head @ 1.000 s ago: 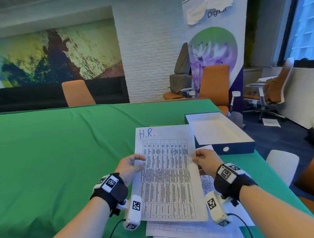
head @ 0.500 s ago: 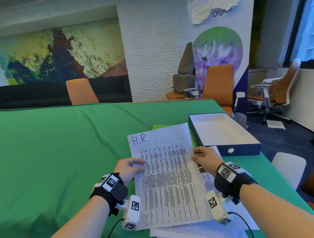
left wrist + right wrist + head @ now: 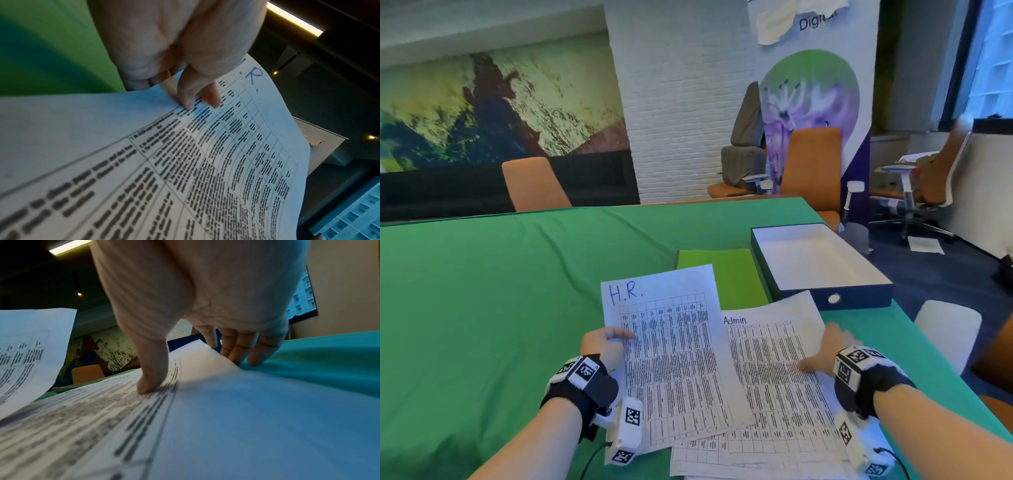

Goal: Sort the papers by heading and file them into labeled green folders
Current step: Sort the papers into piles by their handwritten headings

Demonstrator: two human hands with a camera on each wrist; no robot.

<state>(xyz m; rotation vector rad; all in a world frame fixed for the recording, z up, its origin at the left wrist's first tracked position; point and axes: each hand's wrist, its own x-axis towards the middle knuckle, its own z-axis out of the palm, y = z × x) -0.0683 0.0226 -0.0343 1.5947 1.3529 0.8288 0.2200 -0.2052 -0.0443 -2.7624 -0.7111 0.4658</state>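
My left hand (image 3: 619,337) pinches the left edge of a printed sheet headed "H.R." (image 3: 671,349), thumb on top, and holds it lifted over the green cloth. In the left wrist view the thumb of that hand (image 3: 191,91) lies on the H.R. sheet (image 3: 226,146). My right hand (image 3: 823,353) grips the sheet headed "Admin" (image 3: 767,359), thumb on the print and fingers at its right edge. In the right wrist view the Admin sheet (image 3: 205,418) buckles up between thumb and fingers of my right hand (image 3: 191,369). A green folder (image 3: 726,274) lies flat behind the papers.
More printed sheets (image 3: 722,459) lie stacked under the Admin sheet. A dark blue box lid (image 3: 859,298) with a white inside stands right of the folder. The green tablecloth (image 3: 517,291) stretches left. Orange chairs (image 3: 534,185) stand behind the table, a white seat (image 3: 945,329) at its right edge.
My right hand let go of the H.R. sheet and dropped onto the Admin sheet. My left hand swung the H.R. sheet leftward, which uncovered the Admin sheet and the green folder.
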